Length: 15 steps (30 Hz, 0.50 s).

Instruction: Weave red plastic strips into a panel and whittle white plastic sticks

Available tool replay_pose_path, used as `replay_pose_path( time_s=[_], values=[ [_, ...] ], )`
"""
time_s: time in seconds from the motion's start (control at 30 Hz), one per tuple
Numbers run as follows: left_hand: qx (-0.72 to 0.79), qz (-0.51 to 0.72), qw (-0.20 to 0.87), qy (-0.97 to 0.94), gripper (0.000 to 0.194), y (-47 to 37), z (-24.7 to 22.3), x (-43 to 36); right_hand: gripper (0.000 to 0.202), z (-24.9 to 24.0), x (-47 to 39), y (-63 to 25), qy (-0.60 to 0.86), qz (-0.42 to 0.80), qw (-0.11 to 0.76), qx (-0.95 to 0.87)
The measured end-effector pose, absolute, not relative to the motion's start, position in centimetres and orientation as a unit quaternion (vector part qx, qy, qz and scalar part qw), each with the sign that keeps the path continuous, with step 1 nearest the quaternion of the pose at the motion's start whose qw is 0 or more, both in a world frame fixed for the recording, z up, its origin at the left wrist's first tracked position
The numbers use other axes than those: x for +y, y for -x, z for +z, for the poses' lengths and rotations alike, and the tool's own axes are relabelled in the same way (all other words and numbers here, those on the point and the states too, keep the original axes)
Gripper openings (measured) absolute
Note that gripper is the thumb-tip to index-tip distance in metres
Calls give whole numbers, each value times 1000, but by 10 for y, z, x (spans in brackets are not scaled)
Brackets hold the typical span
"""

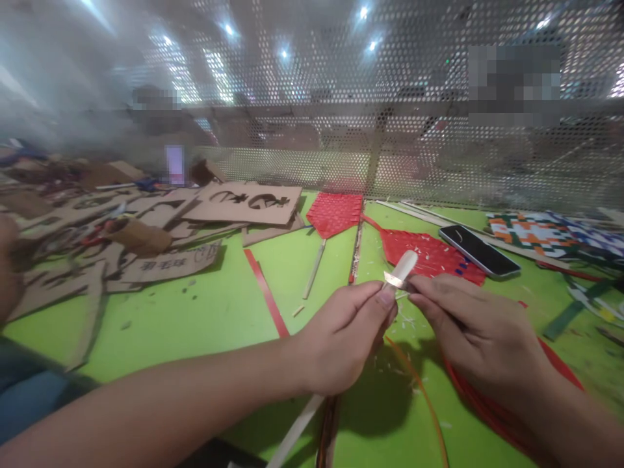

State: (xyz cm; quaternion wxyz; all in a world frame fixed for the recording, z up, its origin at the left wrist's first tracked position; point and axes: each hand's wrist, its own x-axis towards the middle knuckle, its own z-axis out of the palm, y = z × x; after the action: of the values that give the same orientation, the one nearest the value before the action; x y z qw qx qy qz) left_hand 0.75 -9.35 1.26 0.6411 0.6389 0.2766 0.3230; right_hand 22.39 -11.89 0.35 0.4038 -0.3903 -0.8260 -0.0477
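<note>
My left hand (348, 331) is closed around a long pale wooden strip (405, 264), whose rounded end sticks up past the thumb. The strip's lower part comes out beneath the hand toward the bottom edge. In the fingers of my right hand (475, 331) is a small shiny blade (394, 280), lying across the strip just above my left thumb. Thin pale shavings (407, 318) are scattered on the green table (214, 331) below. Behind my hands lies a red woven piece (404, 244) with shavings on it.
Another red woven piece (335, 213) with a stick handle lies farther back. A phone (480, 250) rests at the right, near a checkered woven piece (531, 233). Cut cardboard (244, 201) covers the left. Red coiled strip (560, 364) lies under my right arm. A perforated screen (312, 130) stands behind.
</note>
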Motion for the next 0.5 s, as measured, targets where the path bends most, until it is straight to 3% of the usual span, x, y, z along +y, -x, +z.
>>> replay_pose_path(
  time_s=[0.2, 0.4, 0.5],
  values=[
    [277, 325, 710, -560, 46, -10, 8, -96, 20, -2, -111, -227, 402, -63, 413, -815],
    [250, 298, 720, -574, 45, -5, 16, -104, 28, 13, -100, -277, 554, -134, 460, -681],
    [259, 316, 721, -560, 48, -6, 14, -97, 23, 15, -106, -267, 520, -54, 468, -713]
  ],
)
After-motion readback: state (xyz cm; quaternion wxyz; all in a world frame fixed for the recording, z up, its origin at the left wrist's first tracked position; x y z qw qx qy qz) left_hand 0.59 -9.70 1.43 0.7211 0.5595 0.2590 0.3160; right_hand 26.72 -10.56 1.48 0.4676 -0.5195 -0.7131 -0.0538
